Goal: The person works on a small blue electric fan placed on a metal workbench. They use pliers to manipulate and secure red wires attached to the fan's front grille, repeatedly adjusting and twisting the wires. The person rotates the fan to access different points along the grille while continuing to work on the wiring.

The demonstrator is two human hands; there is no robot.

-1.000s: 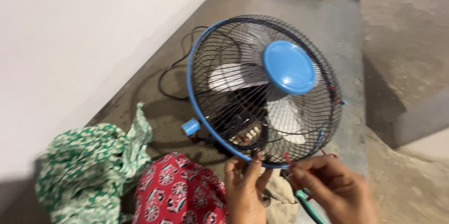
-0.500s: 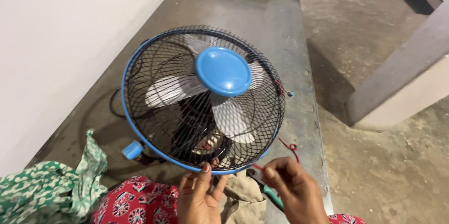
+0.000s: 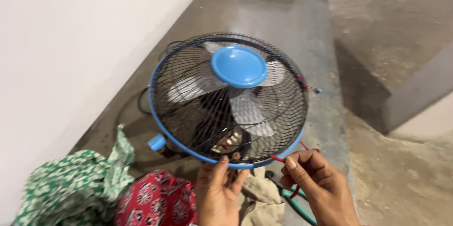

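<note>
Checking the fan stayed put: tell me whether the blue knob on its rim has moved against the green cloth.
Cannot tell. The blue knob sits close beside the green cloth as before; the camera itself shifted.

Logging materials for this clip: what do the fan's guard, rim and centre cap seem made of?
Guard: thin dark wire, probably painted metal, going by its fine spokes. Rim and centre cap: smooth blue, likely moulded plastic with a soft sheen. The left hand touches the rim.

The left hand (image 3: 218, 193) reaches up, palm turned away, fingertips spread and touching. The right hand (image 3: 317, 183) curls beside it, thumb and forefinger apparently pinched together, wrists low.
</note>
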